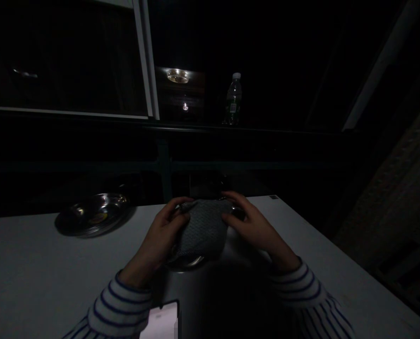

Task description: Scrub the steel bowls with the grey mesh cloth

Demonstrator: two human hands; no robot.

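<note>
A grey textured cloth (205,228) is stretched between my two hands, in the middle of the head view. My left hand (164,230) pinches its left edge between thumb and fingers. On the other side, my right hand (250,221) grips the upper right corner the same way. Beneath the cloth lies a shiny metal plate (186,266); only parts of its rim show, and the cloth covers the rest. Dim light hides how the cloth is folded.
Another shiny metal dish (92,214) sits at the left rear of the white table (26,263). A lit phone (160,322) lies near my left sleeve. Behind the table, a clear plastic bottle (233,101) with a green label stands on a dark ledge.
</note>
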